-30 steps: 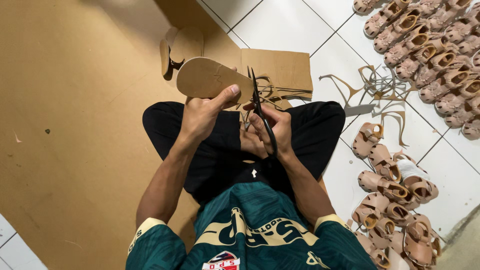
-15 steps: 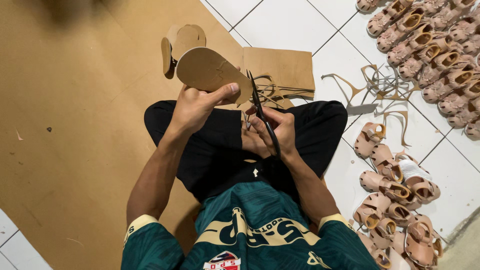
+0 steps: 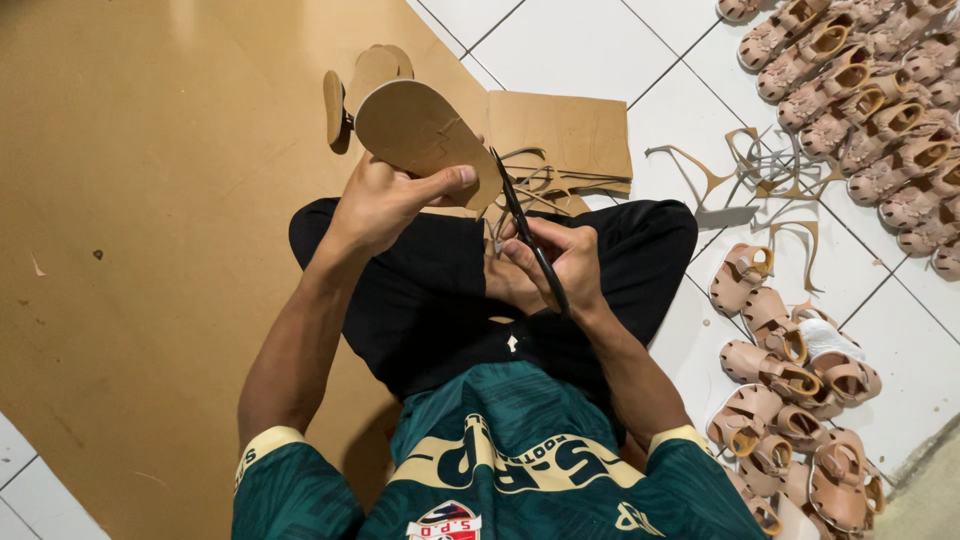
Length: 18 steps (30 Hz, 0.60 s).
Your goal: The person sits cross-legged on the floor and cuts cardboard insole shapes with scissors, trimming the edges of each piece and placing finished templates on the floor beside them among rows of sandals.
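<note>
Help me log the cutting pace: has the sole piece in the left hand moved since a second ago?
Yes. The sole piece has moved up-left, toward the stacked soles.

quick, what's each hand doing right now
Left hand: closed on the tan sole-shaped cutout.
Right hand: closed on the black scissors.

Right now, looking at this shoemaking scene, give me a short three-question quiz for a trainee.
1. True or false: the left hand holds a tan sole-shaped cutout.
2. What tool is the right hand working? A) hammer B) black scissors C) brush
3. Fill in: the small tan sandals lie on the white ___ floor.

Key: 1 true; 2 B; 3 tiled.
</note>
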Motion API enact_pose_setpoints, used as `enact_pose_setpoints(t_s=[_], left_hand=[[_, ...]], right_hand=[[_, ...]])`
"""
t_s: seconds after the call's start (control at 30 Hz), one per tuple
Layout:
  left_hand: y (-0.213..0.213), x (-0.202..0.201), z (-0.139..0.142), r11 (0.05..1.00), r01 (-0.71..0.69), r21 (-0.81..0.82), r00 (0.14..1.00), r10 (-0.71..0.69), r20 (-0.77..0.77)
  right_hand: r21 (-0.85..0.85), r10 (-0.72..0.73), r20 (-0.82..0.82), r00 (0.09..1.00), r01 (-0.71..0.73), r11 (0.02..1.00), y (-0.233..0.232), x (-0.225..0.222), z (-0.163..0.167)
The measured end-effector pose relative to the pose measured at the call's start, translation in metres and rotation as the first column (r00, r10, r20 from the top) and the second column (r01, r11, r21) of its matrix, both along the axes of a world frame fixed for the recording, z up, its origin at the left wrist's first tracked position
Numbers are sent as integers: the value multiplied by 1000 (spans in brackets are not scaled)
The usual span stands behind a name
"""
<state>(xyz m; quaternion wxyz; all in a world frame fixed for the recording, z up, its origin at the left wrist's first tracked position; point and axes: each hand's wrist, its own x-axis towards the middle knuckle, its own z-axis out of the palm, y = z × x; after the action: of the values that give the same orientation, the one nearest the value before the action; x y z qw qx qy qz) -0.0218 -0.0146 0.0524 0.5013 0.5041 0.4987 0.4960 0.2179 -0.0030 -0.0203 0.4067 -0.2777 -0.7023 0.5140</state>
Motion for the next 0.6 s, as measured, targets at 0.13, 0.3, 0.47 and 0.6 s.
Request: enact_pose_setpoints(t_s=[0.13,0.3,0.47,0.6], left_hand=[[-1,-1,4,1000,5,-1,1000,-5,-29],[0,-3,4,999,45,24,999,-45,30],[0,-5,2,999,44,-7,998,-44,42],[0,-7,2,999,49,-5,999,-49,2]], right_hand=[[12,-49,141,989,48,999,0,3,5],[10,-31,177,984,30,1000,1,7,9],[54,-36,206,978,25,998,0,9,10],[66,-38,221,975,24,998,2,9,10]])
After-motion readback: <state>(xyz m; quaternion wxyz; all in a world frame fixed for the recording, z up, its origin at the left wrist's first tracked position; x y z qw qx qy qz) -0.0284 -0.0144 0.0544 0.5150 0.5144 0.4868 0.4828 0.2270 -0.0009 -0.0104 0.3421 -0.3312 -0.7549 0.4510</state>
